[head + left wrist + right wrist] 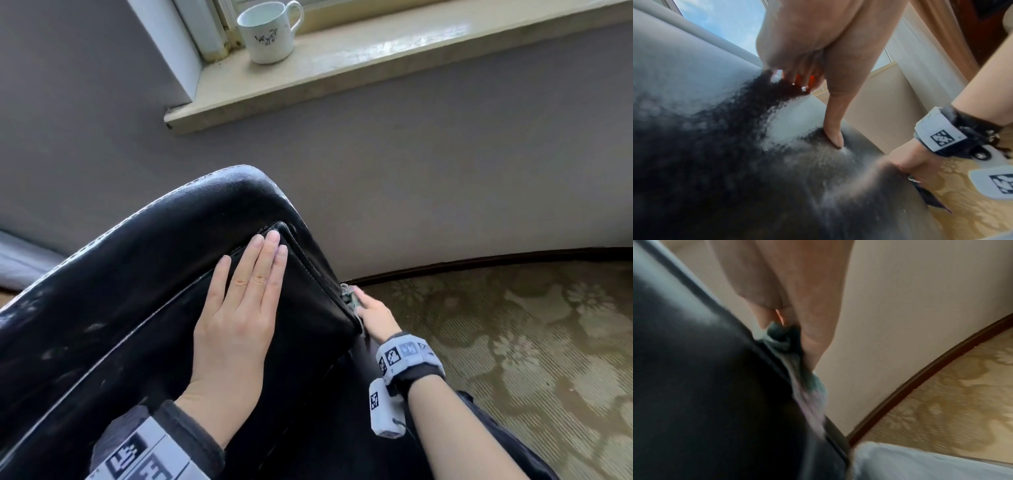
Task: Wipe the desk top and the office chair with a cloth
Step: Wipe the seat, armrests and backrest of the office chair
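A black leather office chair (137, 274) fills the lower left of the head view, its backrest top toward the wall. My left hand (239, 301) lies flat on the leather, fingers straight and together. The left wrist view shows that hand (818, 40) resting on the chair (735, 178). At the backrest's right edge, my right hand (375, 317) holds a bunched grey-green cloth (352, 298) against the chair's side. In the right wrist view the cloth (783, 339) is squeezed between my fingers and the chair's edge (715, 369). Most of the cloth is hidden behind the chair.
A white mug (270, 32) stands on the windowsill (376, 58) above the chair. A grey wall (445, 171) runs close behind the backrest. A dark skirting board (479, 262) and patterned carpet (513, 342) lie to the right.
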{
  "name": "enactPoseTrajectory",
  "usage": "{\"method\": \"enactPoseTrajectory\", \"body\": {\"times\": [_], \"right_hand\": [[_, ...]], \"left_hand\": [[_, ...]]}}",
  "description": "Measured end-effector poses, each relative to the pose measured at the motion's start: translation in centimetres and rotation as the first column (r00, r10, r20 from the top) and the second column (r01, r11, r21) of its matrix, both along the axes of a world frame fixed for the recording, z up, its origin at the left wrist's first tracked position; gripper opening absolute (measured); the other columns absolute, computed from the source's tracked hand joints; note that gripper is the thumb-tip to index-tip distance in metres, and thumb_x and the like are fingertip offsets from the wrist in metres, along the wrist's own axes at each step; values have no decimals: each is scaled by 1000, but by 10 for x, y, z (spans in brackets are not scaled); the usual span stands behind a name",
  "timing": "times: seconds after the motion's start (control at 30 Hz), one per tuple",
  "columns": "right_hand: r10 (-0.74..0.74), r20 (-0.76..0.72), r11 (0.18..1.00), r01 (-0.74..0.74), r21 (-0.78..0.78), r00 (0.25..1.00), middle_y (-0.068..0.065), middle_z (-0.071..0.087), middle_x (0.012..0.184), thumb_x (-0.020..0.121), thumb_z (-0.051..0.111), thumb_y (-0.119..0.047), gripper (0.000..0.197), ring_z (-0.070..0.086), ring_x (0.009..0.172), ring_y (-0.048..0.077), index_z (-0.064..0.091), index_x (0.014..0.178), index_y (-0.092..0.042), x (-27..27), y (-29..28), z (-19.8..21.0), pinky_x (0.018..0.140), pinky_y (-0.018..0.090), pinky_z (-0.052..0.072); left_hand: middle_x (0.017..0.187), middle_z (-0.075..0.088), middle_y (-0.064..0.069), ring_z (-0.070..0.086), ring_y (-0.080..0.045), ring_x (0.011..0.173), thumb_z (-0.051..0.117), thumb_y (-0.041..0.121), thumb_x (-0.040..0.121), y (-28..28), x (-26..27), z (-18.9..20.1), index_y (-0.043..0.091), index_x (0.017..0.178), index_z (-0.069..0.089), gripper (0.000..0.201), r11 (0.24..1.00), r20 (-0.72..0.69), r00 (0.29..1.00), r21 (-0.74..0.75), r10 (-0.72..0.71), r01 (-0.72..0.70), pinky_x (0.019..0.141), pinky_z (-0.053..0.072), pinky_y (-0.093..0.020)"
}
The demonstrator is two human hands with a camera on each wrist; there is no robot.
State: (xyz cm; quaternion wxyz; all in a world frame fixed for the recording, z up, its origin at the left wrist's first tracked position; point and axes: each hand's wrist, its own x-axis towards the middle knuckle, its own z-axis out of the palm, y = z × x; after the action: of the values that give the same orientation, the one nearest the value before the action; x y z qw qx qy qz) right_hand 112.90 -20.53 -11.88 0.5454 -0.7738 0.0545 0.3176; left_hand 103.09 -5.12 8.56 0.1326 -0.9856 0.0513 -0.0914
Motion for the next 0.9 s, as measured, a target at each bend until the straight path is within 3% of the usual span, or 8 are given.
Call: {"method": "enactPoseTrajectory", "body": {"times": [0.13, 0.23, 0.33, 0.4, 0.57, 0.7, 0.8, 0.9], "right_hand": [[-103, 56, 980, 92, 176, 993, 9, 62, 113, 87, 43, 2, 65, 53, 92, 16, 31, 146, -24, 3, 1, 32, 95, 28, 39], [-136, 66, 931, 105, 351, 988, 14, 66, 114, 89, 45, 1, 63, 62, 97, 30, 33, 144, -28, -17, -7, 55, 101, 38, 41], [-71, 23, 981, 66, 184, 997, 4, 56, 130, 91, 45, -2, 56, 48, 127, 23, 35, 144, -20, -19, -10, 32, 108, 28, 31], [31, -21, 1000, -31, 5, 999, 4, 43, 144, 92, 43, -1, 52, 39, 134, 18, 37, 143, -12, -9, -10, 11, 111, 21, 23], [-6, -42, 992, 11, 123, 999, 7, 55, 132, 83, 48, 5, 58, 48, 112, 12, 45, 139, -11, 9, -9, 1, 112, 32, 31], [-105, -3, 929, 99, 357, 995, -6, 65, 100, 83, 49, 2, 56, 57, 91, 4, 51, 131, -27, -4, -18, 24, 91, 22, 41], [-87, 54, 962, 70, 265, 995, -5, 62, 123, 82, 52, -7, 50, 55, 115, 9, 55, 130, -22, -10, -15, 6, 106, 29, 36], [-46, 24, 998, 45, 48, 999, 1, 58, 130, 90, 48, -10, 39, 50, 122, 16, 56, 128, -18, -10, -10, -27, 109, 28, 32]], "left_hand": [[152, 29, -12, 23, -24, 141, 75, -16, 61, 1, -2, -1, -1, 143, 34, 93, 1000, -3, 1000, 11, 7, -7, 115, 17, -44], [152, 30, -12, 24, -25, 140, 74, -16, 61, -1, 1, -2, -1, 142, 36, 91, 1000, 15, 1000, 6, 13, -13, 114, 17, -45], [152, 30, -12, 24, -25, 140, 75, -15, 61, -2, 2, -3, -1, 142, 35, 91, 1000, 4, 1000, 17, 13, -13, 114, 17, -45], [152, 29, -12, 24, -25, 141, 76, -14, 60, -2, 0, -2, 0, 143, 34, 93, 1000, -3, 1000, 17, 14, -14, 115, 16, -45], [152, 29, -12, 24, -25, 140, 77, -15, 59, -1, 1, -2, 0, 142, 35, 95, 1000, -1, 1000, 28, 13, -13, 115, 16, -44], [153, 28, -11, 23, -25, 141, 76, -16, 59, -2, 2, -4, 0, 144, 33, 96, 999, -5, 999, 25, 31, -31, 116, 16, -44], [154, 26, -11, 21, -25, 142, 75, -15, 60, -2, 1, -4, 1, 144, 32, 96, 999, -13, 999, 25, 35, -34, 116, 15, -45], [154, 25, -11, 20, -25, 142, 76, -14, 60, -2, 2, -3, 1, 144, 32, 96, 999, -11, 999, 27, 39, -38, 116, 14, -45]]}}
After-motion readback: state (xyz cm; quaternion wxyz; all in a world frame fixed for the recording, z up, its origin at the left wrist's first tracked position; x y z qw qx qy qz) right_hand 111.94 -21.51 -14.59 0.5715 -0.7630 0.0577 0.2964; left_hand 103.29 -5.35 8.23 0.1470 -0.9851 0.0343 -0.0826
